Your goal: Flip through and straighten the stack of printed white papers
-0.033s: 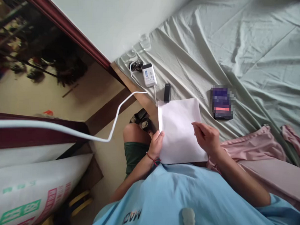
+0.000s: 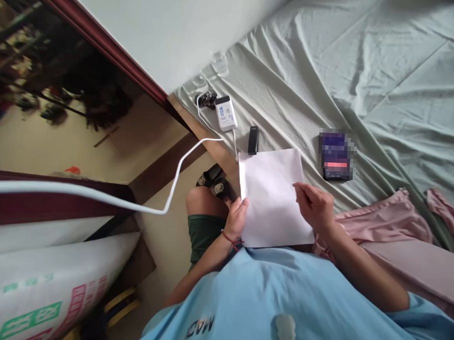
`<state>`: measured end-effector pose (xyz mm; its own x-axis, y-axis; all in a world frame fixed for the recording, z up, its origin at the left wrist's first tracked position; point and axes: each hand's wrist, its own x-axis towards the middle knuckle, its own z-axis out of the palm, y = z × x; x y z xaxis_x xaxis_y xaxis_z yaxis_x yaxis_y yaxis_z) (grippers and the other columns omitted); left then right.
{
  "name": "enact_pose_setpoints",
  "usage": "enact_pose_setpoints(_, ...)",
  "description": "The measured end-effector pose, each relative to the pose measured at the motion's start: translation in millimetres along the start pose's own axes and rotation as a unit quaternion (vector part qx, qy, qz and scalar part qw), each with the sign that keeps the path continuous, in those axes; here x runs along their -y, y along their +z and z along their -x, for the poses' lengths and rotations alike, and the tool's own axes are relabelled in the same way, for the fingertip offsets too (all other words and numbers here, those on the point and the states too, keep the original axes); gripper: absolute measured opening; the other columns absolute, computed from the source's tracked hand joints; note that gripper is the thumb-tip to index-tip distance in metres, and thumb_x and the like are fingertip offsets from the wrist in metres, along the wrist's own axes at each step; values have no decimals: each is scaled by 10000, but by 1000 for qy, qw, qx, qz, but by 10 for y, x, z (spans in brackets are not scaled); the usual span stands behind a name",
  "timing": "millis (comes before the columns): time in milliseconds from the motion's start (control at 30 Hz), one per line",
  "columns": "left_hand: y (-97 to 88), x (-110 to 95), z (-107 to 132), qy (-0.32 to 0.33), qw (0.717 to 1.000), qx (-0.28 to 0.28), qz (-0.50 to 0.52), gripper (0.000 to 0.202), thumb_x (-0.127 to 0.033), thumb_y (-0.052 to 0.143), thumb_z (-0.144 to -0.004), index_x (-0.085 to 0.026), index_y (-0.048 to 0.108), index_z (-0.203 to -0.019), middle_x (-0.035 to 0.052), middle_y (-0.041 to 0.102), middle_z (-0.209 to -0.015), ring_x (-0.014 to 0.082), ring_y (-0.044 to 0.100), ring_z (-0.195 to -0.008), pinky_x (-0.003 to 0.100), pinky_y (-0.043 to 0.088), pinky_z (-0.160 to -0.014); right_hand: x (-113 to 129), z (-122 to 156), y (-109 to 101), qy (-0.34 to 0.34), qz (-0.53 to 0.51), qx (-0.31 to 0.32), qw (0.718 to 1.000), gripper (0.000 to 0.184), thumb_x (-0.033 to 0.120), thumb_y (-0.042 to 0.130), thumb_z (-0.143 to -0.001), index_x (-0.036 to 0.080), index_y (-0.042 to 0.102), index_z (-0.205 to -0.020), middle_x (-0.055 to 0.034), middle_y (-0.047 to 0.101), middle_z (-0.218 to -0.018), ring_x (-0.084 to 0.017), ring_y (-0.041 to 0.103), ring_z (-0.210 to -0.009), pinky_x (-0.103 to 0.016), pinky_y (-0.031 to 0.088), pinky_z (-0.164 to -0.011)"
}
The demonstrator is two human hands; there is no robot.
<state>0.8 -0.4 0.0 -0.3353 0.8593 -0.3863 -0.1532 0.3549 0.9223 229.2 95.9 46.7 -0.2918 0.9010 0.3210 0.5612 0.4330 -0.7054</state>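
light blue t-shirt [image 2: 281,302] fills the lower frame, short sleeves, the right one ending above the elbow. dark lettering shows on its front, reading upside down from this view, and there's a pale smudge-shaped patch just beside it. dark green shorts [image 2: 203,234] cover the thigh, hem stopping at the bare knee. on the left hand's [image 2: 237,218] wrist, a thin red string bracelet [image 2: 232,239]. right hand [image 2: 315,206] wears nothing, forearm bare.
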Motion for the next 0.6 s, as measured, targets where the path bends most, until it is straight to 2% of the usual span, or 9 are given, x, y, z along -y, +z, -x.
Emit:
enact_pose_setpoints(100,6,20,16,10,1000,-4,6,458,-581,663,-898,-160,707,-1075,81,726,-1075,242,649,-1027,342,471,-971,-176,-1,-3,24,47,-28,998,256,328,505,-990,228,738,-961,-21,727,-691,-183,681,-618,-302,500,-639)
enact_pose_setpoints(267,-10,62,52,15,1000,-5,14,436,-570,656,-906,-155,704,-1035,80,731,-1053,241,660,-1004,346,485,-958,-406,47,86,58,86,-59,993,287,348,486,-990,220,738,-941,-57,779,-844,-210,713,-731,-310,492,-678)
enact_pose_setpoints(400,1,53,79,1,999,3,44,463,-565,682,-885,-152,698,-1094,86,737,-1076,250,672,-1030,359,493,-963,-455,35,144,56,104,-52,992,294,361,488,-990,214,740,-959,-66,780,-855,-215,710,-747,-306,473,-685)
enact_pose_setpoints(600,29,26,146,-41,996,8,76,516,-597,751,-793,-158,689,-1056,81,740,-1038,259,682,-1008,373,506,-946,-475,15,167,50,139,-64,987,308,337,463,-991,200,734,-944,-76,766,-831,-212,685,-732,-303,427,-675)
